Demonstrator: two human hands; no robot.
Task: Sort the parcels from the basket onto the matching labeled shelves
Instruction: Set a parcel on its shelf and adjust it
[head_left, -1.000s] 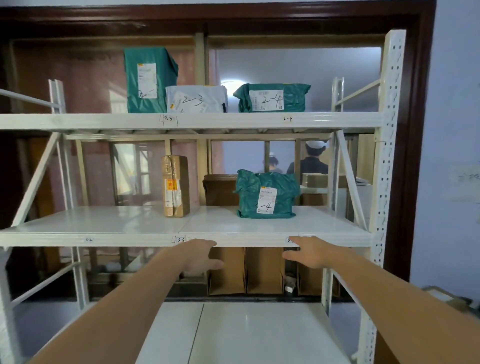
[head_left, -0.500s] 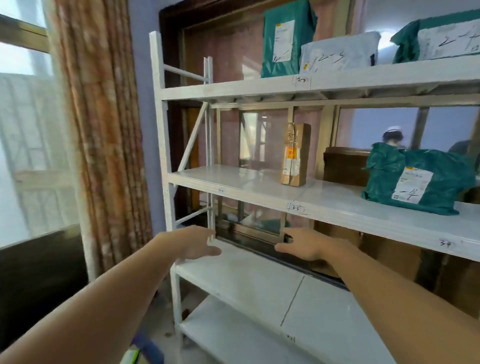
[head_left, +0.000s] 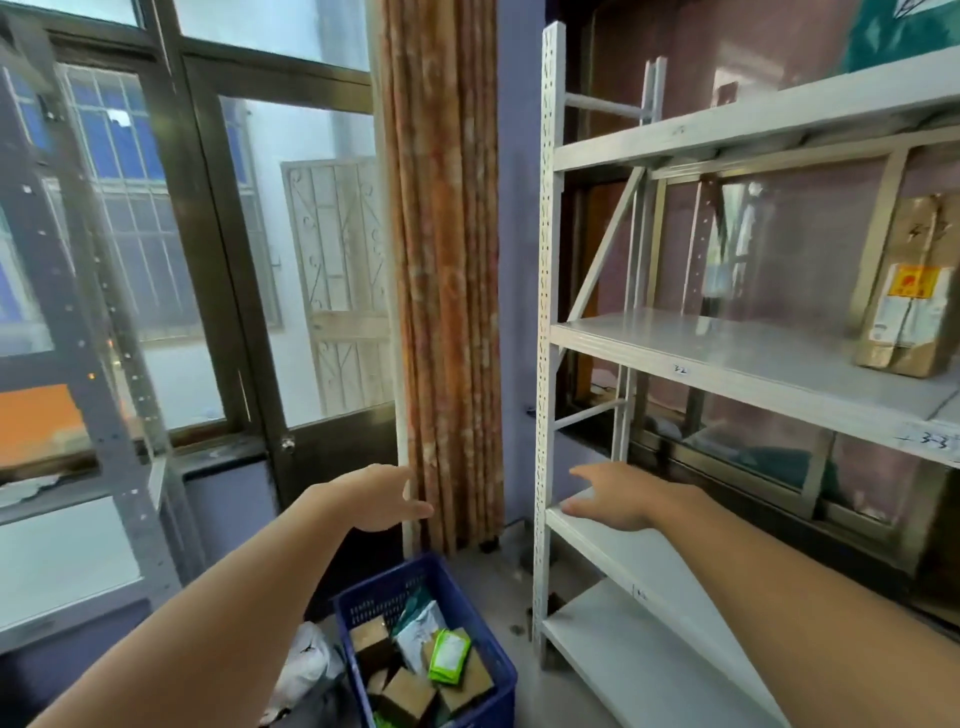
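A blue plastic basket (head_left: 470, 584) stands on the floor at the bottom centre, holding several parcels: brown cardboard boxes, a white pouch (head_left: 422, 631) and a green packet (head_left: 448, 656). My left hand (head_left: 376, 498) hovers above it, fingers relaxed and empty. My right hand (head_left: 615, 493) reaches out in front of the white shelf rack (head_left: 544, 332), open and empty too. One brown box (head_left: 906, 291) stands on the middle shelf at the right, near labels reading 3-2 and 3-3. A green parcel's corner (head_left: 904, 31) shows on the top shelf.
An orange patterned curtain (head_left: 441, 260) hangs between the rack and a glass door (head_left: 291, 249) on the left. A white bag (head_left: 306, 670) lies on the floor left of the basket. A grey metal frame (head_left: 98, 364) stands at the far left.
The view has swung left and down from the shelves to the floor, so the basket has come into sight. Both hands have stayed out in front, empty.
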